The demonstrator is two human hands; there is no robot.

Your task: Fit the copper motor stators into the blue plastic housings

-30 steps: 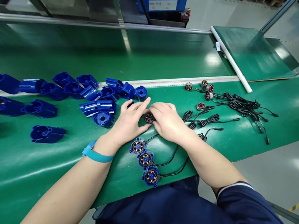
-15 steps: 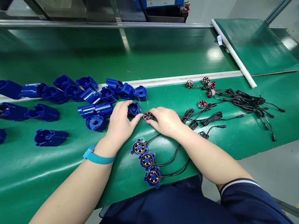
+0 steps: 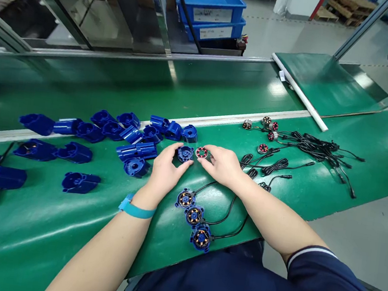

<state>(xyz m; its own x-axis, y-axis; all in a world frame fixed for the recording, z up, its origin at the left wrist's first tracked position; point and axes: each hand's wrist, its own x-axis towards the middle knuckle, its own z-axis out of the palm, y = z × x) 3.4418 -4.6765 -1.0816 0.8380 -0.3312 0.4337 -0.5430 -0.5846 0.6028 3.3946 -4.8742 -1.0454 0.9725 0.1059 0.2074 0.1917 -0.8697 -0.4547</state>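
My left hand (image 3: 165, 168) is closed around a blue plastic housing (image 3: 186, 153), its round open end facing up. Right beside it, my right hand (image 3: 223, 167) pinches a small round motor stator (image 3: 201, 152) with red and dark windings between thumb and fingers. A narrow gap separates the stator from the housing. Closer to my body, three blue end pieces fitted with copper-wound stators (image 3: 194, 215) lie in a slanting row, each with a black cable running to the right.
Several blue housings (image 3: 78, 182) lie across the left of the green bench (image 3: 97, 228). To the right are loose stators (image 3: 262, 148) and bundled black cables (image 3: 317, 146). A white bar (image 3: 301, 93) crosses the back strip; blue bins (image 3: 213, 0) stand beyond.
The view has tilted up and shifted left. My left hand now holds the blue housing next to the stator, with its open end more visible. My right hand keeps its pinch on the stator.
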